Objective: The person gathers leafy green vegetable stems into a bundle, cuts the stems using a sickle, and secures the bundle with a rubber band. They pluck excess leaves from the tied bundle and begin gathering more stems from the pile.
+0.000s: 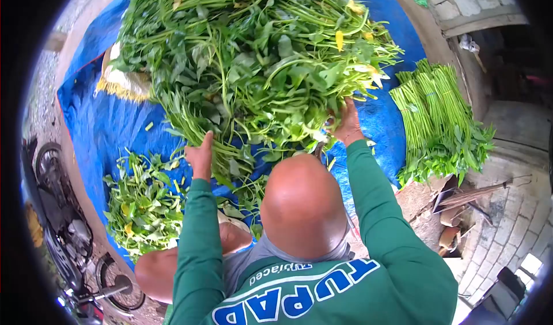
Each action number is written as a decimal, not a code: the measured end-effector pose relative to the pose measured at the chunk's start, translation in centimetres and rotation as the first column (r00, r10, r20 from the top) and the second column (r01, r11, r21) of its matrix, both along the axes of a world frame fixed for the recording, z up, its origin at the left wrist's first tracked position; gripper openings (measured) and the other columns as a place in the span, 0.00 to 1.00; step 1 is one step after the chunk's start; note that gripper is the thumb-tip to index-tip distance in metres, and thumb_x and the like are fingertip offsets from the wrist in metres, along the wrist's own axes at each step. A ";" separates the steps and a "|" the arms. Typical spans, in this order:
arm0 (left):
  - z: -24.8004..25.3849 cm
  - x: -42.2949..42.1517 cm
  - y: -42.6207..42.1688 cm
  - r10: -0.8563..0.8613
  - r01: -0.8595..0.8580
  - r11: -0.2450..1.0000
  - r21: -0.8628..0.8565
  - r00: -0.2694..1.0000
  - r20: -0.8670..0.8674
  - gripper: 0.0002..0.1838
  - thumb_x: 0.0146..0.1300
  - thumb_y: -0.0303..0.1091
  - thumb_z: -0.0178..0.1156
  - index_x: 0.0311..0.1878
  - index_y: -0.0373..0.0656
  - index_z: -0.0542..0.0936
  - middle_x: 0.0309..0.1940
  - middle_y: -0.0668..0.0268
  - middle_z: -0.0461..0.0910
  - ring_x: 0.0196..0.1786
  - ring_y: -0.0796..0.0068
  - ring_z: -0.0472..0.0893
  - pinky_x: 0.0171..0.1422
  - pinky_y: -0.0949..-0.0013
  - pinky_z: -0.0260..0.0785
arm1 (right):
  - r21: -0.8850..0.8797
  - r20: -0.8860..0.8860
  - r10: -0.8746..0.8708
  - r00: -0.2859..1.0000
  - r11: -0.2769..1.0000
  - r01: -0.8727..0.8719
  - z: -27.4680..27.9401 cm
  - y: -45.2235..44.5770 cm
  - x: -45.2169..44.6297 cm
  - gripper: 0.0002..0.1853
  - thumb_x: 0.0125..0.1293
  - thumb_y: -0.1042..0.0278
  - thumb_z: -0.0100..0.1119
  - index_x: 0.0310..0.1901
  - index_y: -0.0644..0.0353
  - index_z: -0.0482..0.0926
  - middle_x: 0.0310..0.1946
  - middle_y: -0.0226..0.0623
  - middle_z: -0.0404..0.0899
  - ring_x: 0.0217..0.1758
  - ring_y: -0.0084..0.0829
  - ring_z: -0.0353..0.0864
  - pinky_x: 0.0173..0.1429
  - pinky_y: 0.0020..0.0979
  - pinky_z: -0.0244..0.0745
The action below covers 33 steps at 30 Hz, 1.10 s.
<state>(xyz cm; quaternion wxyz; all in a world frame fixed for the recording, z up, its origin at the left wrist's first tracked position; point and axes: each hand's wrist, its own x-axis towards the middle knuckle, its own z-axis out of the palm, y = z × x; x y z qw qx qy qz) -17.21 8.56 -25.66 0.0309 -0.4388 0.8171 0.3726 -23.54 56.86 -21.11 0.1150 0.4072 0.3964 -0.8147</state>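
Long-stemmed leafy greens (259,65) lie in a big heap on a blue tarp (386,135). At the heap's lower left edge is my left hand (200,155), thumb raised and apart, against a sheaf of stems. My right hand (347,124) is at the right edge among the stem ends, its fingers bent and partly covered. A small dark curved thing (319,147) shows just below it; I cannot tell whether the hand holds it. Loose leaves and trimmings (144,210) lie to the lower left. The back of a bare head and a green shirt (340,290) fill the bottom.
Neat bundles of green stems (435,117) are stacked at the tarp's right side. A pale woven sack (124,77) pokes out under the heap. A motorcycle (72,238) stands at the left. On the right are a paved floor (501,238) and some sticks (472,197).
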 end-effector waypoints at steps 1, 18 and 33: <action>2.4 -0.6 1.0 -0.124 0.118 0.969 -0.217 0.992 -0.018 0.54 0.61 0.59 0.80 0.73 0.20 0.69 0.68 0.35 0.78 0.70 0.34 0.78 0.78 0.47 0.70 | 0.000 0.008 0.077 0.997 0.997 -0.077 1.5 -0.4 0.0 0.30 0.72 0.32 0.61 0.64 0.45 0.83 0.57 0.29 0.85 0.59 0.38 0.82 0.58 0.53 0.77; 11.0 -9.3 19.7 -0.267 0.286 0.829 0.482 0.958 -0.108 0.43 0.59 0.57 0.83 0.66 0.32 0.84 0.61 0.55 0.88 0.56 0.63 0.88 0.62 0.65 0.79 | 0.949 0.154 0.741 0.654 0.073 -0.306 2.6 -14.3 6.5 0.44 0.59 0.53 0.77 0.78 0.45 0.75 0.77 0.68 0.59 0.71 0.71 0.71 0.82 0.54 0.68; 5.4 -6.9 15.8 -0.376 0.321 0.713 0.623 0.925 -0.046 0.44 0.54 0.49 0.88 0.64 0.25 0.79 0.55 0.51 0.89 0.52 0.62 0.89 0.61 0.61 0.80 | 0.869 0.314 0.806 0.502 -0.030 -0.494 -2.1 -0.4 -7.1 0.37 0.78 0.32 0.54 0.41 0.67 0.89 0.43 0.57 0.90 0.43 0.56 0.90 0.54 0.53 0.83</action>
